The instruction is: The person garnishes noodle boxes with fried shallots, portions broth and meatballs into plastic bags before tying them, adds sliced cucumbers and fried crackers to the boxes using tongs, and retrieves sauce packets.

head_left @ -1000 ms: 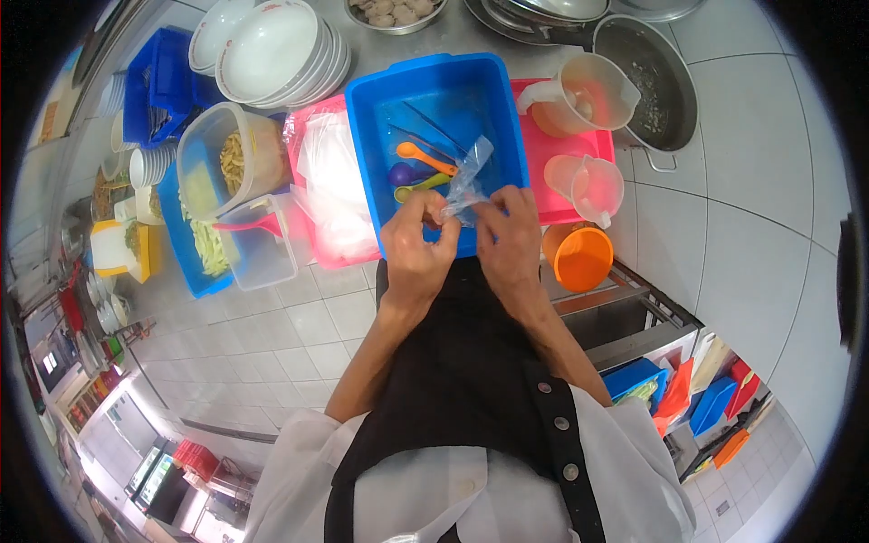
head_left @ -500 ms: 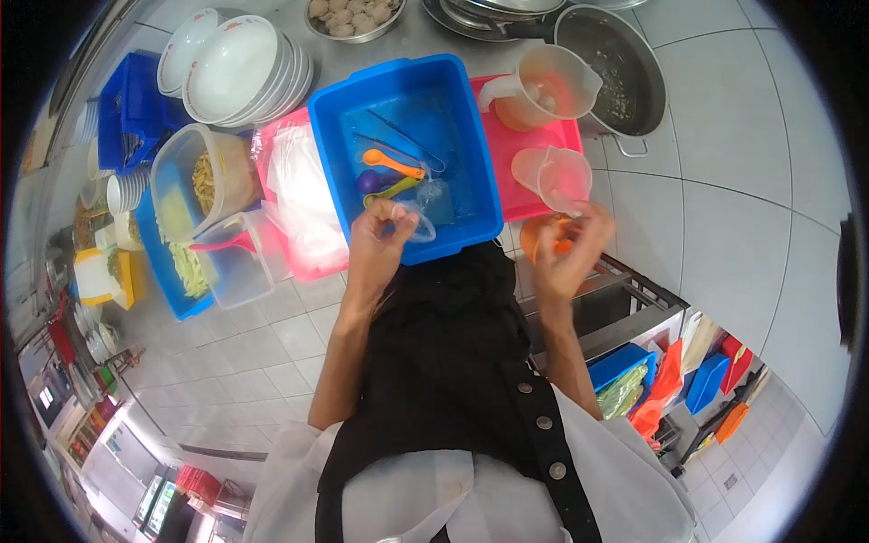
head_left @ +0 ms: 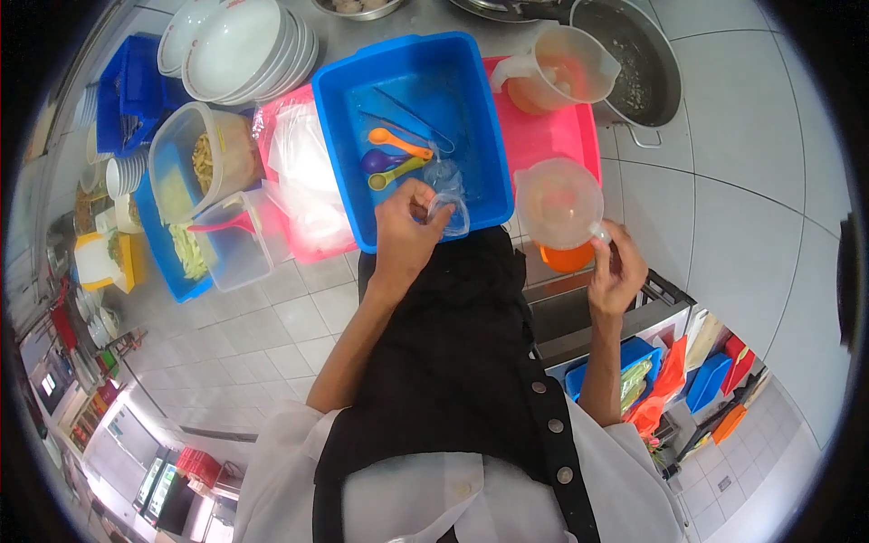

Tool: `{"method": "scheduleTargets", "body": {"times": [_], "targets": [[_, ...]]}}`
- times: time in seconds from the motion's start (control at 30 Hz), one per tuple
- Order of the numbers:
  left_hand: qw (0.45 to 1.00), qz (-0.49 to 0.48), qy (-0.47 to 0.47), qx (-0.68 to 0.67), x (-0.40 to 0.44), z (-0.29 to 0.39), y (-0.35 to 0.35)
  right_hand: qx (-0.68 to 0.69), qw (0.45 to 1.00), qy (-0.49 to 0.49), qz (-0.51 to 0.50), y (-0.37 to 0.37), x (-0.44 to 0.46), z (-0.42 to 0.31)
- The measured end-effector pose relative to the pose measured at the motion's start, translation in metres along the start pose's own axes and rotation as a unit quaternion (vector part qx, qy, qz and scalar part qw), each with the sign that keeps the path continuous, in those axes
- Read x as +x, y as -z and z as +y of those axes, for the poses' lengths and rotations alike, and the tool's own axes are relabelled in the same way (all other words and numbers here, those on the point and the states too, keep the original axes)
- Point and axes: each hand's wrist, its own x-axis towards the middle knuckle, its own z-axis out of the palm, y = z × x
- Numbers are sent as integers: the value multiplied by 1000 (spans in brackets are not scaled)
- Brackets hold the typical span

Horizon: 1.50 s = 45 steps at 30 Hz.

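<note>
My left hand point(head_left: 409, 233) is closed on a small clear plastic piece with a rounded rim point(head_left: 460, 215), at the near edge of a blue basin point(head_left: 351, 154). Whether it is a cup or a bag I cannot tell. Inside the basin lie orange point(head_left: 398, 142), purple point(head_left: 382, 161) and green point(head_left: 396, 174) measuring spoons, metal tongs point(head_left: 412, 118) and more clear plastic. With fingers pinched on its handle, my right hand point(head_left: 619, 273) holds a translucent measuring jug point(head_left: 559, 204), its mouth facing me. Below the jug an orange round container point(head_left: 567, 259) is partly hidden.
A larger jug point(head_left: 566, 72) with orange liquid stands on a pink tray point(head_left: 534, 136), beside a metal pot point(head_left: 647, 68). To the left are clear plastic sheets or bags point(head_left: 308, 176), stacked white bowls point(head_left: 237, 50) and plastic food containers point(head_left: 172, 154).
My right hand has gripped the smaller jug's handle, and the jug is lifted off the tray and tilted towards me. My left hand has moved slightly right with the clear plastic piece.
</note>
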Motion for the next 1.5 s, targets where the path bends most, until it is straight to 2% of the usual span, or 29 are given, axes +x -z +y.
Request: {"method": "scheduleTargets", "body": {"times": [0.07,0.17,0.27,0.4,0.47,0.67,0.8,1.1,1.5], "targets": [[996,17,-41,71,0,0,-3,-6,1000,18,-16,5,-4,-18],[993,10,-61,97,-4,10,-7,-33,995,49,-84,1,-10,-40],[998,-28,-18,49,-11,20,-5,-78,985,104,-117,-10,-17,-47],[997,-57,-32,-30,-25,9,0,-84,980,122,-132,-19,-30,-48],[993,-85,2,-88,-28,8,2,-88,978,128,-140,-22,-31,-44],[998,-55,6,-30,-20,2,1,-123,966,165,-156,-30,-24,-49],[998,-51,18,-39,-21,5,-1,-150,958,181,-166,-32,-21,-56],[997,-69,-8,23,-21,4,2,-154,947,219,-175,-37,-14,-63],[996,-79,-13,32,-24,12,7,-157,936,242,-204,-36,-6,-74]]}}
